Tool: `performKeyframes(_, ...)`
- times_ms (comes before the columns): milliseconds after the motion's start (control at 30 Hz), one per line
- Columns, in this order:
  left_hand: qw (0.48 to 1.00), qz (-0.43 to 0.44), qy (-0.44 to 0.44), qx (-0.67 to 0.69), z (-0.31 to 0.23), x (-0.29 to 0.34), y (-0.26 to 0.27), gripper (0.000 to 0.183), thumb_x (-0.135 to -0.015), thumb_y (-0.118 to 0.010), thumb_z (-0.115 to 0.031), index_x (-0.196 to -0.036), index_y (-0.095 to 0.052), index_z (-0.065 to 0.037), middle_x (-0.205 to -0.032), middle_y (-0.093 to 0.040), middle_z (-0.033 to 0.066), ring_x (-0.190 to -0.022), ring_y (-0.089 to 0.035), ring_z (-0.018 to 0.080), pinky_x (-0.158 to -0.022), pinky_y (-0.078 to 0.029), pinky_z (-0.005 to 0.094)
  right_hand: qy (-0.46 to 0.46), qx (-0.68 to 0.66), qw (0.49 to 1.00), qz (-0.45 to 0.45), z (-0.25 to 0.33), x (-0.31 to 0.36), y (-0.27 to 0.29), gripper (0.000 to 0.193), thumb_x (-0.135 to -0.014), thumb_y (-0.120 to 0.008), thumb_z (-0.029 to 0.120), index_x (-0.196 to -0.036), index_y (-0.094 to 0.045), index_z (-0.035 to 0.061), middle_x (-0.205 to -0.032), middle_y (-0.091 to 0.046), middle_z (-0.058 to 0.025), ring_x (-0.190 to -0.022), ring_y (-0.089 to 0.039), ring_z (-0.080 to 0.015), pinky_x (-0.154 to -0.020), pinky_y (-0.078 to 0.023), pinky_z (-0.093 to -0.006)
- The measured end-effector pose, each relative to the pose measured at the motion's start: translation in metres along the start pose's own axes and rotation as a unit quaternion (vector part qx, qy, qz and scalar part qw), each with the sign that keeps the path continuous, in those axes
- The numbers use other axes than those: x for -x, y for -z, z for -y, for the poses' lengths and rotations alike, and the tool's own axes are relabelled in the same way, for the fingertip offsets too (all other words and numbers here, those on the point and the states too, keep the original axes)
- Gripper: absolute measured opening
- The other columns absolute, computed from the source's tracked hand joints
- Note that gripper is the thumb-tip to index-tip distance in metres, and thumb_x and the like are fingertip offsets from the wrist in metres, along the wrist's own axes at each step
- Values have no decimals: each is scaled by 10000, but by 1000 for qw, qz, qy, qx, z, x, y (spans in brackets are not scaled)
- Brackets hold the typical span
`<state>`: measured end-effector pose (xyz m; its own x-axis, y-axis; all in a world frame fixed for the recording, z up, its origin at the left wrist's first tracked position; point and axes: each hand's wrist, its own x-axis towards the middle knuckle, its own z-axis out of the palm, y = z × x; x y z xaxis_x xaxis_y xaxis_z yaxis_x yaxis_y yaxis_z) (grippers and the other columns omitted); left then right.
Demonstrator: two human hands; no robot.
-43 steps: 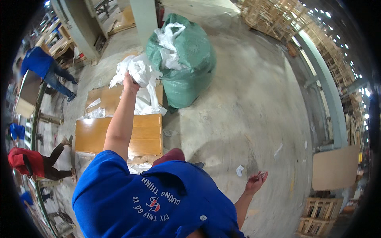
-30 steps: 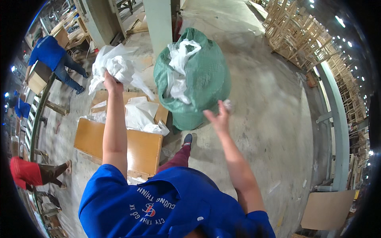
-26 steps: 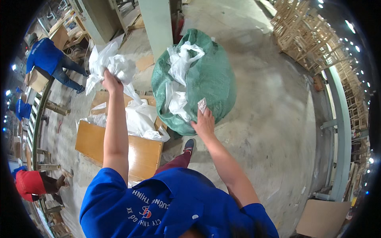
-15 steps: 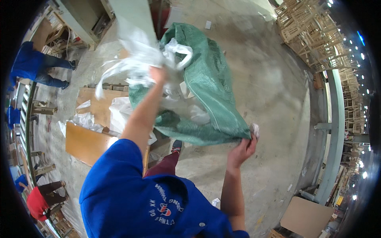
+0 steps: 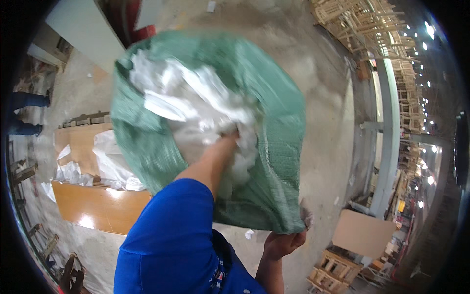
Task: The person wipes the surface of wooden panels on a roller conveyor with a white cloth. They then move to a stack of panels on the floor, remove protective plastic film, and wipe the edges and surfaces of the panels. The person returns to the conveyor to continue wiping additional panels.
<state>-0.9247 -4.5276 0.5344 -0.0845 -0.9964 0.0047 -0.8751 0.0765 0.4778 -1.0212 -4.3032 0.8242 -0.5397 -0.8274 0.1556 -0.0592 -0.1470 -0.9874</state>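
A large green woven sack (image 5: 284,127) gapes toward me, with crumpled white plastic wrapping (image 5: 169,105) inside it. My left arm reaches through the mouth, and my left hand (image 5: 230,134) is down among the wrapping; blur and the plastic hide its fingers. At the sack's near right corner, my right hand (image 5: 285,244) is closed on the rim and holds it up. A small pale crumpled piece (image 5: 307,218) shows beside that hand, partly behind the sack.
Brown wooden panels (image 5: 100,206) with white sheeting (image 5: 115,159) lie to the left. Stacked wooden frames (image 5: 357,27) stand far right, near a grey metal post (image 5: 384,147). A tan board (image 5: 363,232) and wooden crates (image 5: 335,272) are near right. Another person's legs (image 5: 29,112) show far left.
My left hand has swung the white wrapping from beside the sack down into it. The sack's mouth has spread wide, while my right hand keeps its hold. The view has shifted.
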Motion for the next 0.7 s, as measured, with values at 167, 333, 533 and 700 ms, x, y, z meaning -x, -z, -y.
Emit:
performKeyframes(167, 999, -2, 40, 6, 30, -29, 24, 476, -785, -572, -278, -1149, -542, 27, -1126, -576, 225, -1066, -540, 364, -913, -406, 426, 130, 145, 980, 37, -15, 2, 40, 346, -886, -572, 300, -844, -571, -43, -895, -617, -137, -812, -583, -217, -764, -463, -326)
performKeyframes(333, 998, 33, 47, 4, 57, -38, 63, 451, -799, -550, -262, -1144, -546, 29, -1121, -579, 225, -1061, -543, 364, -907, -408, 420, 103, 139, 979, 104, -1, -15, 41, 277, -769, -611, 57, -1032, -608, -28, -1003, -597, -115, -847, -526, -179, -759, -423, -299)
performKeyframes(533, 997, 64, 41, 24, 88, -2, 158, 424, -815, -524, -242, -1138, -551, 31, -1115, -584, 226, -1055, -547, 363, -900, -411, 413, 255, 265, 924, 103, 40, -3, 88, 331, -766, -584, -3, -1095, -590, -37, -1035, -537, -99, -935, -491, -181, -822, -398, -272)
performKeyframes(700, 992, 61, 33, 104, 108, 110, 259, 403, -829, -502, -226, -1133, -555, 33, -1110, -587, 226, -1050, -551, 363, -894, -413, 408, 386, 369, 845, 26, 69, 35, 200, 345, -752, -625, 45, -1092, -612, -12, -1067, -578, -174, -981, -499, -314, -862, -399, -368)
